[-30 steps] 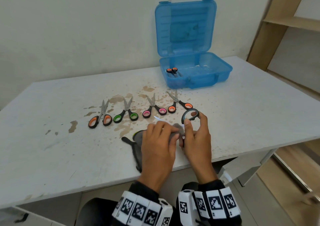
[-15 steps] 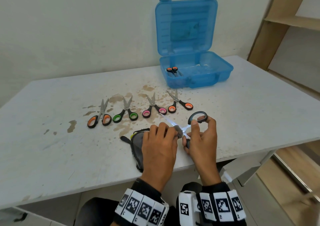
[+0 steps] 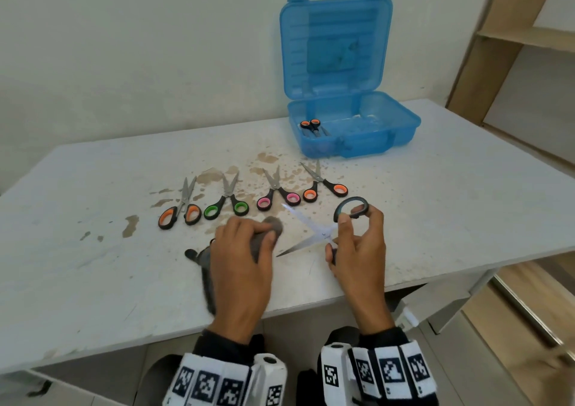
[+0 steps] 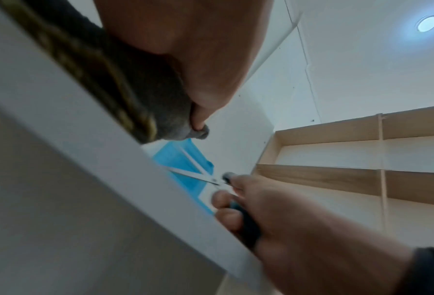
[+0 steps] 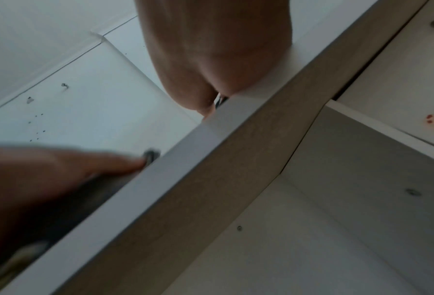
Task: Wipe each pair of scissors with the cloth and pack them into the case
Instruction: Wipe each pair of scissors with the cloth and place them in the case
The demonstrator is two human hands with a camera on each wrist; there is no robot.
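Left hand (image 3: 241,262) with cloth (image 3: 273,223) has left the opened scissors (image 3: 314,234).

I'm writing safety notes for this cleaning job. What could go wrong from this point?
The right hand holds the scissors with blades spread wide, tips toward the left hand gripping the cloth; wiping could nick a finger. The cloth hangs over the table edge and might slip off.
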